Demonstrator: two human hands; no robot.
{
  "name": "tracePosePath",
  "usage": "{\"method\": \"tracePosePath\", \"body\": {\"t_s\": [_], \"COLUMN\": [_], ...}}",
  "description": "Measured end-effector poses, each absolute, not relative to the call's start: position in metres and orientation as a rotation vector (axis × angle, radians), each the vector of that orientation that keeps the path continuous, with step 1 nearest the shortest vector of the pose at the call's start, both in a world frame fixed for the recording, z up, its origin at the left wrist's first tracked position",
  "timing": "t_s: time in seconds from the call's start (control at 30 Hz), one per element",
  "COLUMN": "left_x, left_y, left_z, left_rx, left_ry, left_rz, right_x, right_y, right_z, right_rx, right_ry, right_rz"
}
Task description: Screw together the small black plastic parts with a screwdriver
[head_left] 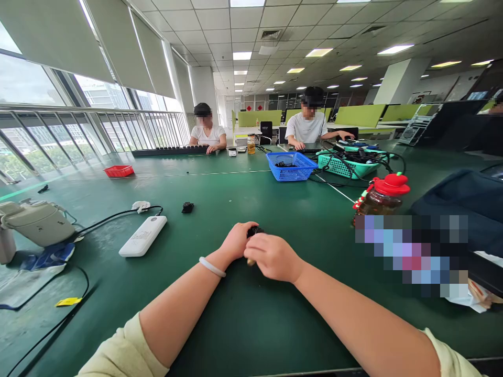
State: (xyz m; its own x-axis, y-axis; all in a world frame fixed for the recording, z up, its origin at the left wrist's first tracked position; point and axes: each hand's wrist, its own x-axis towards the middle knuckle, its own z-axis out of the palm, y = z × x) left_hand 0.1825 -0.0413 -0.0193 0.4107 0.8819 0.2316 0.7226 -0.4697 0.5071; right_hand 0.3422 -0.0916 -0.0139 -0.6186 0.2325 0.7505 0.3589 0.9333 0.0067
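Both hands meet just above the green table [236, 324], in front of me. My left hand [234, 241] is closed round a small black part [255, 230], which shows only in a narrow piece beside the fingertips. Pressed close against it from the right, my right hand [273, 255] has its fingers curled in a pinch. A small brownish end [250, 262] sticks out below the right fingers; the rest of it is hidden, so its kind cannot be made out. Beyond the left hand lies another small black part [187, 207].
At left lie a white power bank [143, 236] with a black cable and a pale bag-like case [39, 222]. Farther off are a red tray [119, 171], a blue basket [291, 170] and a green basket [346, 166] with cables. A red-lidded bottle [383, 196] stands right. Two people sit opposite.
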Motion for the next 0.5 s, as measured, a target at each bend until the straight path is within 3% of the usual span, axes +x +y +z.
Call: {"method": "tracePosePath", "body": {"t_s": [0.13, 0.23, 0.37, 0.5], "left_x": [0.182, 0.182, 0.182, 0.181], "left_y": [-0.043, -0.042, -0.041, -0.042], "left_z": [-0.018, -0.018, -0.019, -0.018], "left_rx": [2.337, 2.318, 2.321, 2.337], "left_ry": [1.395, 1.433, 1.422, 1.392], "left_rz": [0.678, 0.664, 0.667, 0.676], "right_x": [0.364, 0.374, 0.374, 0.370], "right_y": [-0.077, -0.066, -0.065, -0.075], "right_z": [-0.013, -0.016, -0.018, -0.013], "right_rx": [-0.848, -0.846, -0.803, -0.791], "right_ry": [-1.624, -1.414, -1.444, -1.657], "right_rz": [0.319, 0.573, 0.605, 0.414]}}
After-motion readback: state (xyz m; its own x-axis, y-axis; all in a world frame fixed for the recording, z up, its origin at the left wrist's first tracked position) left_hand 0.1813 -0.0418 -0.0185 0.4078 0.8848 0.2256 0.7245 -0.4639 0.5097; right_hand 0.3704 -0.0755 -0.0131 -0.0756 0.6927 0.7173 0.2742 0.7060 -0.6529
